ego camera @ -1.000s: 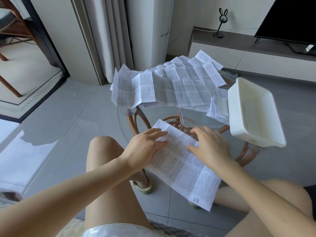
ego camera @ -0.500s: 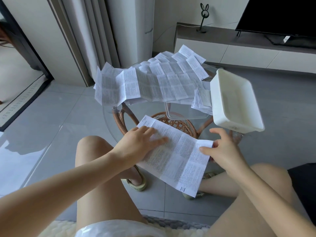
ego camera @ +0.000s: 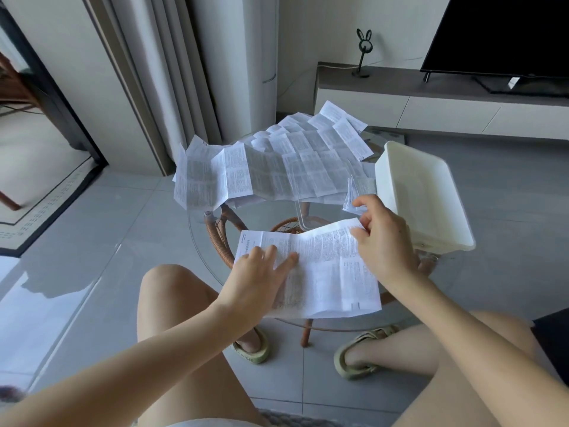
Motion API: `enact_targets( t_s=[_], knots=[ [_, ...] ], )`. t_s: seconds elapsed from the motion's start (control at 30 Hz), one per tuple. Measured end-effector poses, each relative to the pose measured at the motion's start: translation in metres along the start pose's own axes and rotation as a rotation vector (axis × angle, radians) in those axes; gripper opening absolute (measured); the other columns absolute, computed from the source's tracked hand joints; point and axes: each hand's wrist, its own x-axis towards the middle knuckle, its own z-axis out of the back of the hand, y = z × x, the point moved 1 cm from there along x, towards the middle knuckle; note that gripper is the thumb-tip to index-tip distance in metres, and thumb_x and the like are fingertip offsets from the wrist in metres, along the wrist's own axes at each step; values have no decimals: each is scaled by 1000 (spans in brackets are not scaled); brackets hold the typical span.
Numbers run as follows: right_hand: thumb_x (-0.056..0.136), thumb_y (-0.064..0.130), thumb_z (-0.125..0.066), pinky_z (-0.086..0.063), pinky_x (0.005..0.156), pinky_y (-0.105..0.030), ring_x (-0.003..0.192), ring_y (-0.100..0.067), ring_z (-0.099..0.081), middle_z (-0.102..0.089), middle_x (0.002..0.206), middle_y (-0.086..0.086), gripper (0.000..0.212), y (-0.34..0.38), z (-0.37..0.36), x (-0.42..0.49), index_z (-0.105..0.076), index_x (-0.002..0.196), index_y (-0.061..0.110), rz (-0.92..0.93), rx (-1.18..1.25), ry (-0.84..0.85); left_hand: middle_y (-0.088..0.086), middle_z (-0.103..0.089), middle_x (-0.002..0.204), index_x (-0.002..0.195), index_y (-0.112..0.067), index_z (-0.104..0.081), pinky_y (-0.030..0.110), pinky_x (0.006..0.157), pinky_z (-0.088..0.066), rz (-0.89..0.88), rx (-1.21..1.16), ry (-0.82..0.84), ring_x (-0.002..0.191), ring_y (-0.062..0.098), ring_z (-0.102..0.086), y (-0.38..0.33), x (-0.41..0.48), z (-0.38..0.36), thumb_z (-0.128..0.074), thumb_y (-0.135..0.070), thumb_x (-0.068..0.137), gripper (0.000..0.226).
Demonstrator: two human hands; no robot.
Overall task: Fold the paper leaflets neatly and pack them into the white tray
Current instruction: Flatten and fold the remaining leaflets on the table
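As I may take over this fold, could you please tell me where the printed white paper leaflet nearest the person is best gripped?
Probably at the far right corner of the printed white paper leaflet, pinched from the right as the right hand does now: that corner lifts off the round glass table, while the left hand presses the left part flat.

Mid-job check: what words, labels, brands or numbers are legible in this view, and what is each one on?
No text is readable.
near leaflet: dense print, too small to read.
unfolded leaflets at the table's far side: print too small to read.
sandal on the left foot: raised lettering, too blurred to read.
white tag below the television: unreadable.
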Motion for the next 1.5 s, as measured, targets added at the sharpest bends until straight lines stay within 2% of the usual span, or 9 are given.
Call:
enact_targets(
  t_s=[0.1, 0.17, 0.23, 0.3, 0.4, 0.57, 1.1, 1.23, 1.5],
  knots=[
    [80, -13, -61, -25, 60, -17, 64, -13, -44, -48, 75, 3, 38, -6, 0, 3, -58, 112, 7, 13, -80, 77, 11, -59, 93, 129, -15, -60, 36, 67, -52, -32, -97, -200, 76, 26, -55, 8, -1, -7, -77, -16, 64, 66],
    [76, -19, -55, -30, 63, -23, 71, -22, -52, -56, 87, -7, 46, -5, -2, -2, -58, 115, 7, 61, -254, 69, 13, -66, 103, 117, -9, -68, 41, 84, -55, -83, -161, -270, 94, 32, -64, 8, 1, -17, -75, -9, 63, 54],
    [68, -18, -45, -44, 74, -37, 85, -37, -59, -60, 97, -18, 55, 3, -4, -13, -60, 115, 4, 188, -492, -50, 14, -61, 128, 121, -4, -64, 41, 104, -38, -133, -262, -248, 120, 32, -57, 4, 4, -15, -71, 0, 69, 53],
    [72, -8, -38, -34, 101, -53, 108, -44, -57, -61, 114, -26, 50, 14, -12, -26, -62, 115, 1, 326, -604, -133, 10, -41, 149, 136, -4, -51, 39, 114, -16, -123, -379, -174, 139, 25, -35, 7, 4, -19, -57, -1, 85, 51],
    [86, 14, -35, -27, 110, -52, 122, -36, -54, -58, 128, -22, 44, 31, -46, -49, -64, 117, 0, 407, -571, 41, 4, -34, 152, 143, -9, -43, 47, 119, -17, -149, -450, -182, 143, 16, -23, 15, -1, -29, -32, -21, 97, 48],
    [93, 37, -25, -44, 99, -53, 122, -28, -55, -60, 129, -12, 56, 24, -82, -59, -57, 130, 10, 229, -529, 346, 2, -26, 156, 150, -14, -30, 45, 117, -9, -182, -357, -148, 147, 14, -15, 16, -4, -36, -18, -47, 102, 59],
    [97, 56, -12, -24, 109, -49, 137, -29, -37, -38, 147, -18, 71, -39, -32, -90, -45, 141, 12, 129, -555, 310, 4, -19, 158, 151, -16, -19, 42, 113, -9, -192, -301, -69, 147, 18, -13, 21, -6, -34, -12, -52, 102, 62],
    [97, 55, -8, -23, 108, -51, 137, -25, -38, -39, 148, -13, 72, -44, -25, -93, -45, 141, 12, 123, -588, 324, 0, -3, 160, 154, -29, -9, 45, 116, 3, -222, -329, -25, 148, 13, 5, 23, -8, -35, -5, -60, 98, 64],
    [87, 51, -33, -20, 104, -50, 127, -23, -51, -53, 137, -10, 62, -45, -14, -85, -57, 131, 15, 188, -643, 309, -5, 3, 161, 150, -46, 0, 45, 116, 9, -306, -308, 8, 147, 14, 13, 34, -18, -33, -4, -62, 98, 55]
  ],
)
